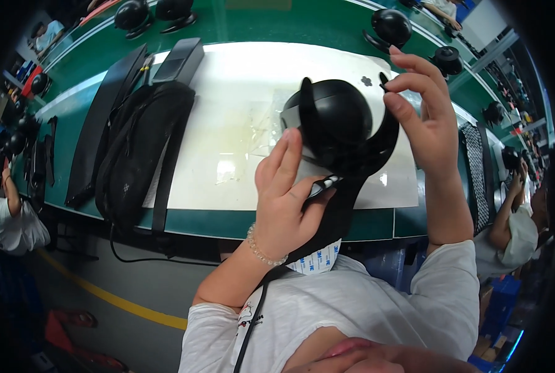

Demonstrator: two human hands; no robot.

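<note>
A glossy black dome [343, 112] stands on the white sheet in front of me. A curved black band [386, 140] runs around its right side, with a free end standing up. My right hand [423, 102] pinches that upper end between thumb and fingers. At the dome's near left side, my left hand [287, 202] rests its extended fingertips by a grey patch [291, 118]. A slim black-and-silver tool [324, 184] sits between its thumb and curled fingers; its kind is not clear. A wide black strip [336, 214] hangs from the dome toward my lap.
Left on the white sheet [221, 124] and green bench lie a black fabric bundle [144, 143], a long dark panel [100, 130] and a dark grey box [179, 59]. More black domes [391, 28] stand across the bench. Co-workers sit left [16, 217] and right [513, 239].
</note>
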